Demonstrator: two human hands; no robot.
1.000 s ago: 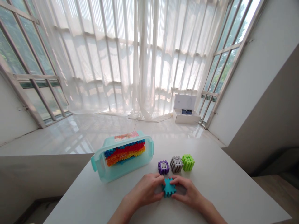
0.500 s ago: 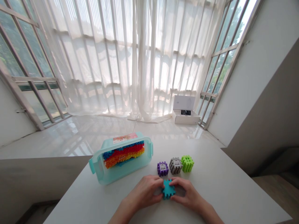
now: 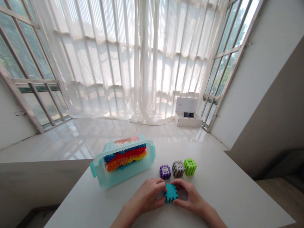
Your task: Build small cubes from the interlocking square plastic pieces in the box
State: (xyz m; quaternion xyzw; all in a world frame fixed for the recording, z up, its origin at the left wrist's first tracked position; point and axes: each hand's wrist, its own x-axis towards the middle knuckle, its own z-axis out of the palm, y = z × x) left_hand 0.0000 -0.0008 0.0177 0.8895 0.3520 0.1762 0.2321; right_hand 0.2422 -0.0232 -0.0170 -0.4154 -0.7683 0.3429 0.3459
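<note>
Since half a second ago, the right hand [image 3: 190, 196] has drawn its forefinger back from the top face of the teal block [image 3: 171, 192] to that block's far right corner; the left hand [image 3: 150, 193] and the block have hardly moved. Both hands are closed on the teal block, thumbs on the near side and forefingers on the far side, though how firmly the right forefinger touches I cannot tell. The block sits directly between them, just right of the left fingertips and just left of the right ones, so neither hand is clearly nearer. Its toothed upper face is roughly square, with no evident long axis, and lies almost level above the white table [image 3: 225, 190].

Just beyond the left fingertips stands a purple block [image 3: 165, 172]; past the right forefinger come a gray block [image 3: 178, 168] and, beside it to the right, a green block [image 3: 190, 167]. Farther out to the left hand's left, an aqua tub [image 3: 140, 167] opens toward the person, with colored pieces [image 3: 125, 158] inside. Well beyond the right hand sits an open white box [image 3: 188, 122], backed by a sheer curtain [image 3: 147, 63].
</note>
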